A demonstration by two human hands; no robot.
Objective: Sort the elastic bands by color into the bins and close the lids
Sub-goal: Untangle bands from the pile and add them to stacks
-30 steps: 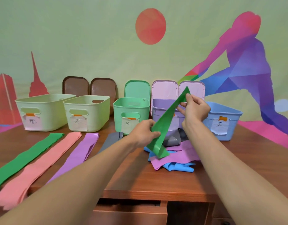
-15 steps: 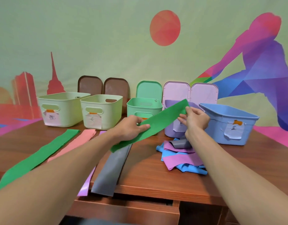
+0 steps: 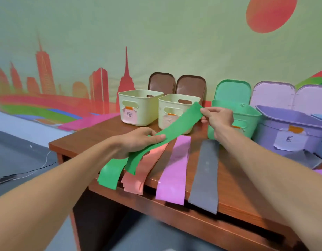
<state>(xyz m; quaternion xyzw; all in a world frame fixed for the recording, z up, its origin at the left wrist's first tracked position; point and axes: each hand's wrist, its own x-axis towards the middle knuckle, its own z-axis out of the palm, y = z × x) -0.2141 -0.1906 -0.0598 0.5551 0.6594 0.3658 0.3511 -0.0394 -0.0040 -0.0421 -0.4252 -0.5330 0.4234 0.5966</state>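
Left hand (image 3: 136, 140) pinched on the green band (image 3: 176, 126) near its low end, above the pink band (image 3: 143, 171) on the table (image 3: 234, 200). Right hand (image 3: 218, 118) pinching its raised end before the green bin (image 3: 250, 115).

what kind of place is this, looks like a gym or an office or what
Probably an indoor activity or sports room rather than a home, though that is a guess. A painted mural of a skyline and a red sun covers the wall, a wooden desk stands against it, and labelled plastic bins line its back edge.
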